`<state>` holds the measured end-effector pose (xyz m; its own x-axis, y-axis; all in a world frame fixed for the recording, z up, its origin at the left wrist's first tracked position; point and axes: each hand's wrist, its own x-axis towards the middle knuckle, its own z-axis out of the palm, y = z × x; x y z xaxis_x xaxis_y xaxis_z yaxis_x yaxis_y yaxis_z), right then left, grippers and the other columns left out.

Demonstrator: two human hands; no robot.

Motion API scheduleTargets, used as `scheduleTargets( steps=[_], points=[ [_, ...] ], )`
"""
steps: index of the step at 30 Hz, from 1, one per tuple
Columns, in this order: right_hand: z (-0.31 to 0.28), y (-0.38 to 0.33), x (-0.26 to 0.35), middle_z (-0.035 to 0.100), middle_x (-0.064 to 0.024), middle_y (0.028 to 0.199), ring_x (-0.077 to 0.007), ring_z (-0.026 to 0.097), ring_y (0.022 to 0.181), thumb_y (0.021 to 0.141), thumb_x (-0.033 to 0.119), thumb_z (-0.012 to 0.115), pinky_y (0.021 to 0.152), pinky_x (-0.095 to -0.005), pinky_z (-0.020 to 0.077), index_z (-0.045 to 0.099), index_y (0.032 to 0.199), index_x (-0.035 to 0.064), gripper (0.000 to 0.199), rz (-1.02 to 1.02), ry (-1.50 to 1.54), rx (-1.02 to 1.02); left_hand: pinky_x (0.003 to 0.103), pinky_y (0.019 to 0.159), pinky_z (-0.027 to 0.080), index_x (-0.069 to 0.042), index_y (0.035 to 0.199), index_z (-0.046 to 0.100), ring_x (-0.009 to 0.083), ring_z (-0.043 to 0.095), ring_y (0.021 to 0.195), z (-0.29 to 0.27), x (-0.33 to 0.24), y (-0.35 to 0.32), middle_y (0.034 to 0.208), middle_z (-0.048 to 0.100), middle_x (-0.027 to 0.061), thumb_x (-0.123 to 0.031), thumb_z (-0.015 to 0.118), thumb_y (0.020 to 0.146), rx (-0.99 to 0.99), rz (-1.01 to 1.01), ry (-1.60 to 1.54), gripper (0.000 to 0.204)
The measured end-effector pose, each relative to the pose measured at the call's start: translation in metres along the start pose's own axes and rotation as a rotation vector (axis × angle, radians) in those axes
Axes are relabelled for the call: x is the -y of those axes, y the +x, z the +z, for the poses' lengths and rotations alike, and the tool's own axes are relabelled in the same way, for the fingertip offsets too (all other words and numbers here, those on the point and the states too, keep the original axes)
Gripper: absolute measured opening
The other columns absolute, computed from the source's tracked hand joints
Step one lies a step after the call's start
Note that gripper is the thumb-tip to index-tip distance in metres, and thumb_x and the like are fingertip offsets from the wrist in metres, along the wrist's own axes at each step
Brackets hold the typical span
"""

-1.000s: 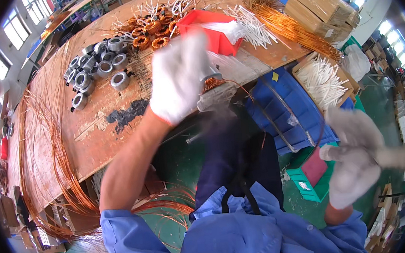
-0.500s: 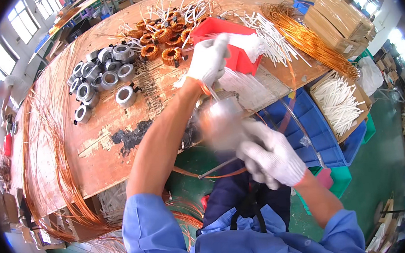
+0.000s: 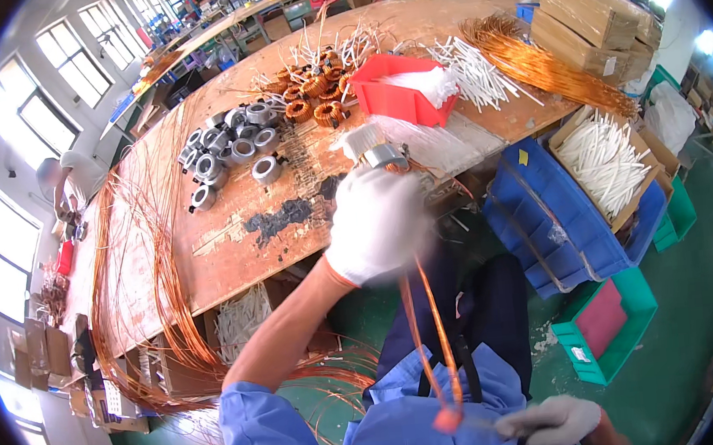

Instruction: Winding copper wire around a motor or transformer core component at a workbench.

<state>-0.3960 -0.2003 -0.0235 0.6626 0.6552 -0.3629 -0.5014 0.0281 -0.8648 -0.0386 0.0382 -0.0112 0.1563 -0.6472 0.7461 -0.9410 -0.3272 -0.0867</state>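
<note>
Left hand [image 3: 377, 221], fingers closed, grips a grey ring core [image 3: 383, 156] above the counter [image 3: 229, 225]. Right hand [image 3: 552, 421], fingers closed, pulls copper wire [image 3: 429, 326] taut.

A person wears white knit gloves with an orange cuff on both hands [image 3: 377, 221], a blue work shirt with short sleeves [image 3: 265, 434], and dark trousers [image 3: 499, 303].

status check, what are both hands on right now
Left hand grips grey ring core. Right hand pulls copper wire taut, down by the lap. Nothing between them.
</note>
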Motion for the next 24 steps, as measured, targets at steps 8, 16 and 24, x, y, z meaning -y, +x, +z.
scheduleTargets(
  steps=[8,16,24],
  points=[
    [-0.048,0.105,0.066,0.069,-0.0135,0.134,-0.0167,0.067,0.121,0.106,0.005,0.057,0.104,-0.0289,0.0508,0.047,0.155,-0.0015,0.050,-0.321,-0.362,0.279,0.027,0.040,0.019,-0.002,0.112,0.064,0.0057,0.025,0.045,0.032,0.102,0.082,0.060,0.030,-0.0078,-0.064,0.040,0.109,-0.348,-1.350,-1.344,0.067],
    [-0.090,0.247,0.162,0.060,-0.0038,0.079,-0.0090,0.052,0.048,0.109,0.017,0.051,0.038,-0.0240,0.0406,0.051,0.141,0.0048,0.034,-0.251,0.067,-0.700,0.027,0.040,0.018,-0.002,0.108,0.064,0.0056,0.023,0.043,0.125,0.167,0.058,0.059,0.028,-0.0082,-0.061,0.040,0.110,-0.348,-1.339,-1.433,0.064],
    [-0.027,0.095,0.066,0.062,-0.0038,0.083,-0.0080,0.057,0.058,0.107,0.010,0.053,0.050,-0.0245,0.0447,0.043,0.156,0.0005,0.051,0.018,0.095,-0.639,0.029,0.050,0.038,-0.011,0.090,0.055,0.0099,0.043,0.057,0.050,0.175,0.051,0.067,0.042,-0.0029,-0.068,0.063,0.097,-0.656,-1.626,-1.328,0.058]
  ],
)
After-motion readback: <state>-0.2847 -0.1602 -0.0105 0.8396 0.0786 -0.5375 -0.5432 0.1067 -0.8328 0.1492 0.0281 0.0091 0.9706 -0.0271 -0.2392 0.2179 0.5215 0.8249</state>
